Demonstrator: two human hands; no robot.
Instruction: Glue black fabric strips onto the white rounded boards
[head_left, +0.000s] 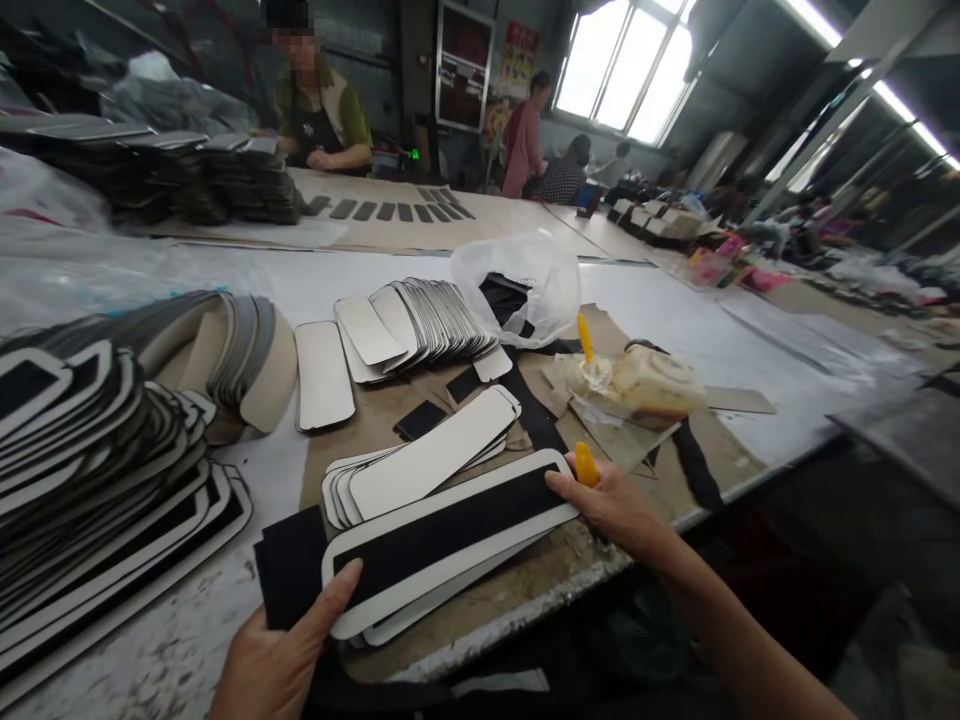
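Note:
A long white panel with rounded ends and a black strip on its face lies slanted in front of me. My left hand is at its near left end, thumb pressed on the strip; black rectangular pieces are held in the same hand. At the far right end, my right hand pinches the panel's edge. A yellow handle sticks up from this hand; the tool's other end is hidden. Beneath the panel lies another pale panel. Just behind are overlapping white panels.
Finished-looking framed panels are stacked at left, beside curved pale panels. Behind stand a row of white pieces and a plastic bag with black pieces. A glue-smeared container sits at right. Another person stands across the table.

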